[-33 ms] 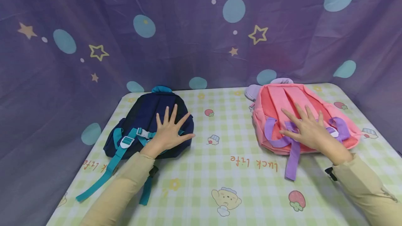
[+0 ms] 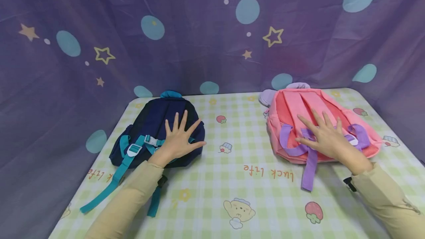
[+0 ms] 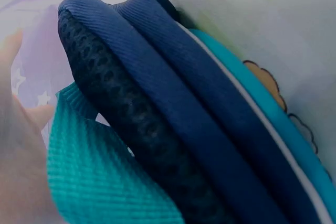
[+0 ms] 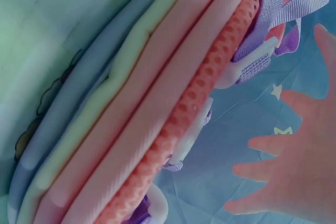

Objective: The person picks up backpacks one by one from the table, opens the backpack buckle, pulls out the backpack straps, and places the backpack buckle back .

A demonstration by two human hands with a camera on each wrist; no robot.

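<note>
A navy backpack [image 2: 156,115] with teal straps [image 2: 114,180] lies on the left, its strap side up. Over its right half in the head view is my left hand [image 2: 177,139], palm down with fingers spread. On the right lies a pink backpack [image 2: 292,100] with purple straps [image 2: 308,174], also strap side up. My right hand [image 2: 327,135] overlaps its lower middle, fingers splayed. In the right wrist view, background shows between that hand [image 4: 294,171] and the pink backpack [image 4: 142,108]. Neither hand holds anything. The left wrist view shows the navy backpack [image 3: 173,93] from its side.
Both backpacks lie on a table with a green checked cloth [image 2: 212,180] printed with cartoon figures. A purple curtain [image 2: 199,47] with stars and ovals hangs behind it. White buckles [image 2: 134,150] sit on the navy backpack's straps. A lilac flap [image 2: 266,97] sticks out beside the pink backpack.
</note>
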